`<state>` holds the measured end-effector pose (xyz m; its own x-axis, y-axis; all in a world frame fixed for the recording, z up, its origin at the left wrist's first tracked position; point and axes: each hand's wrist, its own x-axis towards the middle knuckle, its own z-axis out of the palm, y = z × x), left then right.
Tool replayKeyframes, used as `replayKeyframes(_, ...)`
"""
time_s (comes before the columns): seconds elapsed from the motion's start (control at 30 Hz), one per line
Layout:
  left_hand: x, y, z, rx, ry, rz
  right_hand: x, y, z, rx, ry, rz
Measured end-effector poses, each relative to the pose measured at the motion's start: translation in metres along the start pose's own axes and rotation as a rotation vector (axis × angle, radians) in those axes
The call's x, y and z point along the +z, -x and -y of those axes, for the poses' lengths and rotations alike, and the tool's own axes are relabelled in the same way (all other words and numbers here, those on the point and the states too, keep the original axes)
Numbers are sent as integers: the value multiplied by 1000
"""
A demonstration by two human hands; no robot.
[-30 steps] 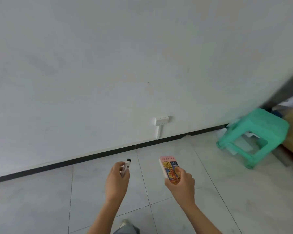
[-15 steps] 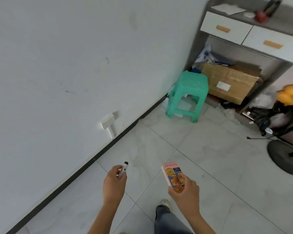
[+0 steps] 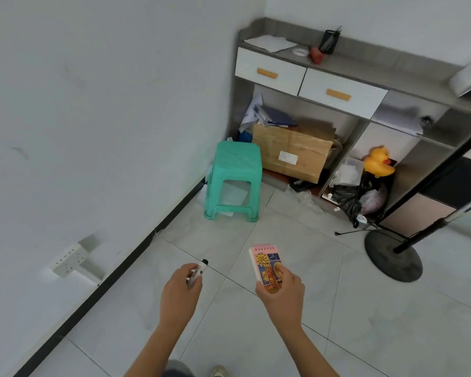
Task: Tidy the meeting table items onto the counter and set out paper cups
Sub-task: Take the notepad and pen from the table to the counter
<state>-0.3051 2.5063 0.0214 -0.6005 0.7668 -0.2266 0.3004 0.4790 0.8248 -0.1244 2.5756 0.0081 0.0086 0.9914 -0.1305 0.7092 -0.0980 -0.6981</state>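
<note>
Left hand curled around a marker, black cap end poking out past the fingers. Right hand pinches a small pink spiral notepad, thumb on the printed cover, binding up. Both held out in the air above the grey tile floor. Ahead: green plastic stool by the wall, counter with two white drawers behind it, well apart from the hands. Cardboard box under the counter.

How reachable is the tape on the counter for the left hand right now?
Probably not: the left hand grips a marker, and the tape lies far off on the counter, beyond the stool. Nothing blocks the way, but walking closer seems needed.
</note>
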Motion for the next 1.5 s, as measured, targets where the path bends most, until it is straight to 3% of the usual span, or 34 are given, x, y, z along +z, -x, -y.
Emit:
replayKeyframes(0.3,45,-85,-38,-19,-103,44,4,-87,-19,118,36,71)
replayKeyframes(0.5,84,-198,-86,14,-71,46,-2,-190,-2,140,57,14)
replayKeyframes(0.73,132,-329,-178,149,-52,96,-19,-316,25,242,-26,-182)
replayKeyframes(1.03,207,-398,-217,170,-171,294,-27,-407,11,397,14,-188)
replayKeyframes(1.37,296,-526,-332,178,-138,126,-73,-629,22,157,-21,-153)
replayKeyframes(1.5,343,-564,-416,243,-100,136,-128,-713,34,14,-4,-255)
